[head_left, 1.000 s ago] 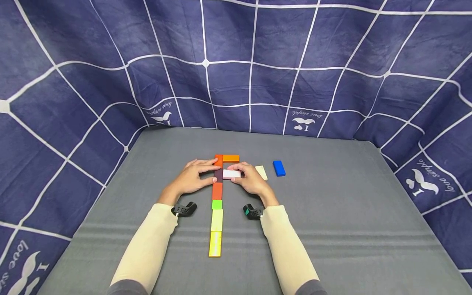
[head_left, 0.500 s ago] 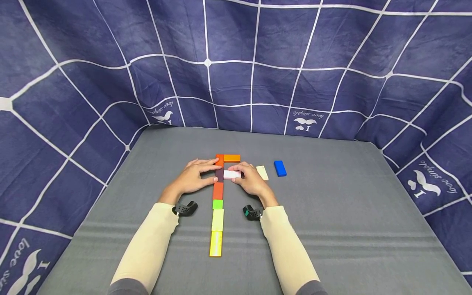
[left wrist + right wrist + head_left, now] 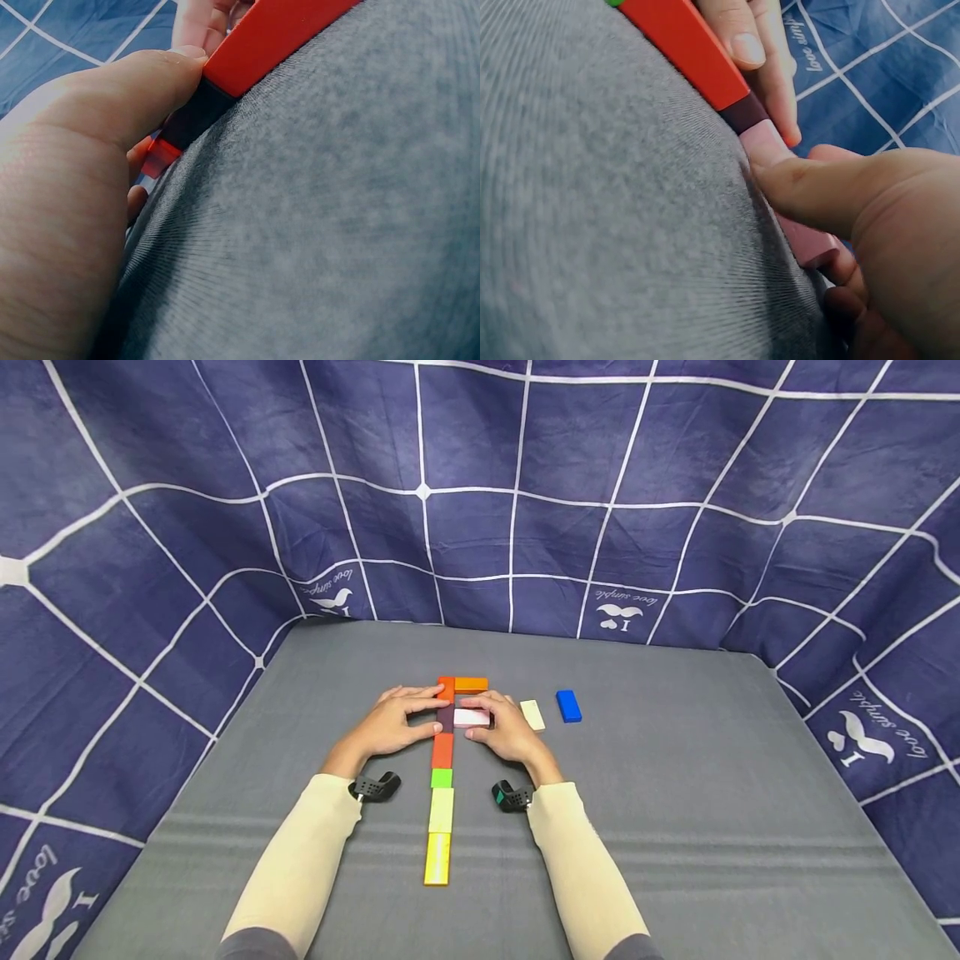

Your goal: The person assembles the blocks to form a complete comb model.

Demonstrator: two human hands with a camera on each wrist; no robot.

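Observation:
A column of flat rectangular blocks lies on the grey table: orange-red block [image 3: 446, 683], dark block [image 3: 446, 718], red block [image 3: 442, 751], green block [image 3: 442, 778], pale yellow block [image 3: 442, 810] and yellow block [image 3: 437, 858]. An orange block [image 3: 471, 686] extends rightward from the top. My left hand [image 3: 385, 725] rests straight fingers on the orange-red and dark blocks; its thumb touches the column's left side. Beside the dark block, a pink block [image 3: 471, 719] sits between my right hand's spread thumb and fingers. This right hand [image 3: 900, 217] partly hides it in the right wrist view.
To the right of my right hand lie a cream block [image 3: 532, 716] and a blue block [image 3: 568, 706]. Grey cloth covers the table [image 3: 675, 793]. A blue curtain [image 3: 555, 535] with white lines stands behind and along the sides.
My right thumb has shifted slightly toward me, off the pink block's near edge, so thumb and fingers are wider apart. The left hand stays on the column; the blocks keep their places.

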